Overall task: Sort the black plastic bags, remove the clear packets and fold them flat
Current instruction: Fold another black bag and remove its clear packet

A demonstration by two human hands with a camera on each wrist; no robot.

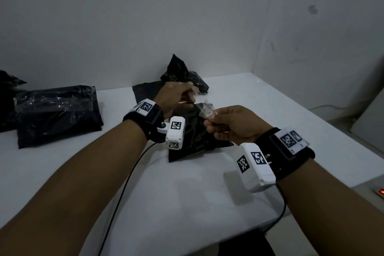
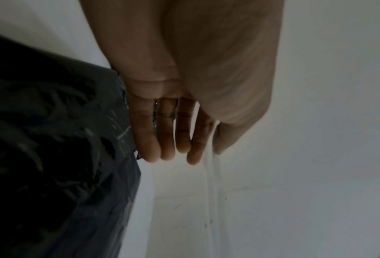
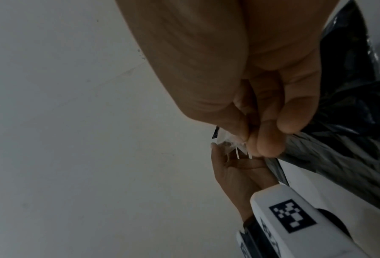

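Both my hands hold a small clear packet point(image 1: 204, 110) in the air over a crumpled black bag point(image 1: 193, 143) lying mid-table. My left hand point(image 1: 190, 94) pinches the packet's far end; in the left wrist view the film point(image 2: 211, 174) hangs between its thumb and forefinger, with the black bag point(image 2: 52, 139) beside them. My right hand point(image 1: 209, 119) pinches the near end; in the right wrist view its fingertips point(image 3: 268, 146) squeeze the crinkled packet point(image 3: 226, 144), and the left hand point(image 3: 235, 174) shows just behind it.
A stack of flat black bags point(image 1: 56, 114) lies at the left of the white table point(image 1: 270, 110). More crumpled black bags point(image 1: 182, 72) are heaped against the back wall. Wrist-camera cables trail over the front edge. A red light point(image 1: 382, 192) glows at the far right.
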